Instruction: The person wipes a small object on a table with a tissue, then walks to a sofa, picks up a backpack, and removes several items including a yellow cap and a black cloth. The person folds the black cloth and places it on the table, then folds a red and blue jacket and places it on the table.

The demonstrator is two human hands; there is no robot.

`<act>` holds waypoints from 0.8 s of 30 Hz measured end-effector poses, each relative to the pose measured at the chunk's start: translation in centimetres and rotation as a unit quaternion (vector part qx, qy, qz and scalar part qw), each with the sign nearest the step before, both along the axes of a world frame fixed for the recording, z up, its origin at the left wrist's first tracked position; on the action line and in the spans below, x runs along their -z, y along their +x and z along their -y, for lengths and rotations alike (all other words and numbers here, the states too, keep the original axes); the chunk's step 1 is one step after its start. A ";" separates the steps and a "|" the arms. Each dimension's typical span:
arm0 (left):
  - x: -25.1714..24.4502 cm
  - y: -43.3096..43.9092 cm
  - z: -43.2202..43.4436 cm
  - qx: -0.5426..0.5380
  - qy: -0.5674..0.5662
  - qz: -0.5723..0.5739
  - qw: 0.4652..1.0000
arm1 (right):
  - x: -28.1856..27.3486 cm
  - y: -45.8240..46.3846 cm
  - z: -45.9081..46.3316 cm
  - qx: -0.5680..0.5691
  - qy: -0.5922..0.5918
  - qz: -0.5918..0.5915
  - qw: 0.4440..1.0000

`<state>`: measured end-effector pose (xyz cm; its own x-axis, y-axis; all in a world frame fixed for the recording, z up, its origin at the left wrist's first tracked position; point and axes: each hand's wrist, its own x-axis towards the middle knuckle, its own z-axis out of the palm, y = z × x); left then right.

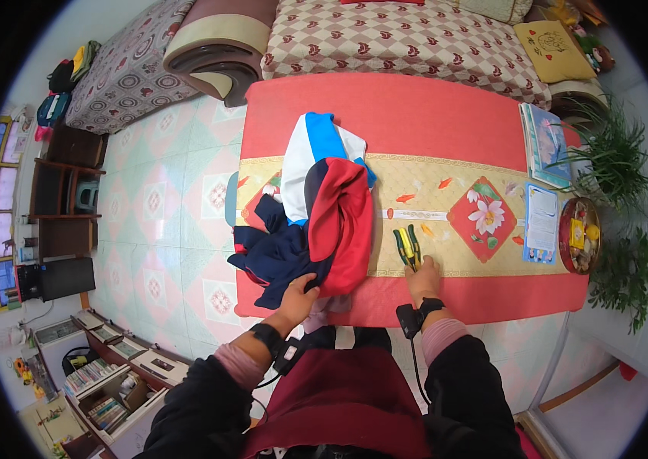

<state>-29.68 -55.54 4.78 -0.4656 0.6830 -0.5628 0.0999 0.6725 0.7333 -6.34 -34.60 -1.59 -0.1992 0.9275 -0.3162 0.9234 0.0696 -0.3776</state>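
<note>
My left hand (299,299) rests at the near edge of a navy blue garment (283,252), its fingertips against the cloth. Whether it pinches the fabric is hard to make out. Heaped together with the navy part is a red piece of clothing (349,224), and a white and blue piece (298,166) extends behind it. To the right, my right hand (424,279) has its fingers around the near end of pliers (407,244) with dark green and yellow handles. Those handles point away from me, spread apart, and the jaws are mostly hidden by the hand.
A red cloth (415,115) with a patterned yellow runner (415,178) covers the table. At its right stand books (548,143), a printed sheet (541,215), a round tray (566,252) and potted plants (616,155). Beyond is a covered sofa (392,43). Cables hang from both wrists.
</note>
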 end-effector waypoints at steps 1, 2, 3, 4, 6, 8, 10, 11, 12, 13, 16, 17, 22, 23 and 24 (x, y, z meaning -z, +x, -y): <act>-0.5 0.1 0.1 -0.035 -0.012 0.024 0.999 | -0.3 -0.6 -0.7 -0.004 -0.048 0.029 0.998; -1.1 0.5 0.5 -0.079 -0.005 0.080 0.994 | -0.4 -1.1 -1.1 -0.017 -0.076 0.042 0.996; -1.6 0.8 0.8 -0.101 -0.009 0.109 0.989 | -0.5 -1.6 -1.4 -0.029 -0.075 0.046 0.996; -2.0 1.2 1.3 -0.118 -0.010 0.143 0.983 | -0.3 -1.9 -1.5 -0.032 -0.083 0.070 0.994; -2.6 2.2 2.0 -0.135 -0.011 0.179 0.974 | 0.4 -2.1 -1.5 -0.032 -0.078 0.109 0.990; -3.0 3.2 2.3 -0.128 -0.001 0.195 0.972 | 1.1 -1.9 -1.3 0.000 -0.130 0.069 0.989; -3.2 4.0 2.5 -0.099 -0.008 0.213 0.972 | 1.6 -1.5 -0.6 0.016 -0.165 0.056 0.985; -3.3 4.3 2.4 -0.096 -0.012 0.242 0.966 | 1.7 -1.5 0.1 -0.013 -0.131 0.072 0.989; -3.4 4.7 2.5 -0.095 -0.019 0.268 0.958 | 1.8 -1.6 0.8 0.000 -0.151 0.074 0.986; -3.5 4.9 2.5 -0.094 -0.027 0.292 0.951 | 1.8 -1.8 1.7 0.017 -0.172 0.082 0.982; -4.0 5.7 2.3 -0.086 -0.073 0.290 0.950 | 1.5 -2.0 3.7 0.015 -0.120 0.053 0.991; -4.2 6.0 2.2 -0.084 -0.074 0.297 0.948 | 1.4 -1.7 4.0 0.005 -0.121 0.027 0.992; -7.6 6.6 1.2 0.007 -0.095 0.290 0.952 | -1.6 2.8 4.6 0.067 -0.162 -0.163 0.971; -8.7 6.8 1.3 0.004 -0.088 0.321 0.943 | -3.0 4.4 5.6 0.099 -0.230 -0.303 0.920; -9.8 6.9 1.2 0.005 -0.081 0.367 0.927 | -4.4 5.9 6.0 0.090 -0.300 -0.287 0.905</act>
